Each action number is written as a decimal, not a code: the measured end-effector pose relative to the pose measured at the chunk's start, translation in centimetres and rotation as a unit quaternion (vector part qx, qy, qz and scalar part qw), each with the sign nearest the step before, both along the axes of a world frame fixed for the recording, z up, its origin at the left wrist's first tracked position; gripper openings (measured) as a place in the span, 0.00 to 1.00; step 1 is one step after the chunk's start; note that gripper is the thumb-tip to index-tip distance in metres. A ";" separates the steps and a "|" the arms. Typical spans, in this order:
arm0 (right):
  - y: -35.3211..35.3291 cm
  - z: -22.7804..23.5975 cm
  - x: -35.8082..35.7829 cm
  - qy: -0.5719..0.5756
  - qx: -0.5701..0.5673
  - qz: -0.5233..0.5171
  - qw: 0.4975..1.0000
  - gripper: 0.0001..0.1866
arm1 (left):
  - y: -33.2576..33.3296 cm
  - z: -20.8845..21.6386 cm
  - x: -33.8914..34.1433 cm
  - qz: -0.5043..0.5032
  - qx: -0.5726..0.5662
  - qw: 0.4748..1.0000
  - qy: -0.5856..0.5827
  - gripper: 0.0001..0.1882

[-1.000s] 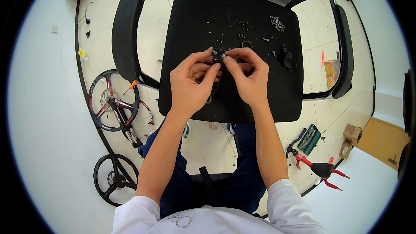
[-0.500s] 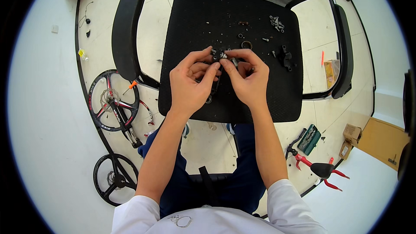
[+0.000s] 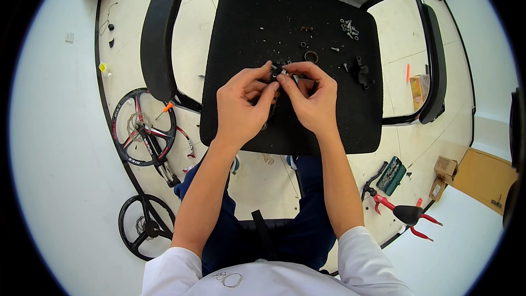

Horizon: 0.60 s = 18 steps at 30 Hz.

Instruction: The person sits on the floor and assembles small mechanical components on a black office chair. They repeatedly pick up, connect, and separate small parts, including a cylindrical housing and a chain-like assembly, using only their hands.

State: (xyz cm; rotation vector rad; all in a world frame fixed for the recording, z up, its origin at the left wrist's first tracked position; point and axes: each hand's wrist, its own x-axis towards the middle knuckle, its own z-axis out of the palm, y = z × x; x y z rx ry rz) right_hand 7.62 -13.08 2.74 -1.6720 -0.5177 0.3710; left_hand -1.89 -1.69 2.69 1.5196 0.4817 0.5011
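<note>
Over the black chair seat (image 3: 329,123) my two hands meet on a small dark and silvery metal part (image 3: 278,70). My left hand (image 3: 243,101) pinches it from the left, fingers curled. My right hand (image 3: 314,98) grips its other side between thumb and forefinger. The part's exact kind is too small to tell. Below the fingers, mostly covered by them, lies a dark elongated piece. Just beyond my right hand lies a round metal ring (image 3: 311,56). Further right are a small bolt (image 3: 346,67) and a black clamp-like bracket (image 3: 360,73).
A pile of bolts (image 3: 349,29) lies far right on the seat. Armrests (image 3: 159,38) flank it. On the floor, two spoked wheels (image 3: 143,126) and an orange-handled screwdriver (image 3: 167,107) are left; a green toolbox (image 3: 391,176) and a red bike frame (image 3: 392,206) are right.
The small metal part has turned slightly between my fingers. Both hands have shifted only a little and keep their pinch.
</note>
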 end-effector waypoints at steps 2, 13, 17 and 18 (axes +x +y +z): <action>0.1 -0.2 0.2 0.033 0.028 0.005 0.999 0.07 | 0.0 0.1 -0.1 0.006 -0.019 1.000 0.000 0.16; -0.2 -0.8 0.2 0.008 0.016 0.014 1.000 0.04 | -0.2 0.0 0.1 0.012 -0.019 1.000 -0.009 0.17; 0.0 0.4 0.3 -0.014 0.019 0.000 1.000 0.06 | -0.2 0.3 0.2 0.014 -0.038 0.999 -0.010 0.16; 0.0 0.7 0.5 0.006 0.034 -0.001 0.999 0.07 | -0.1 0.2 0.1 0.016 -0.033 0.999 -0.008 0.17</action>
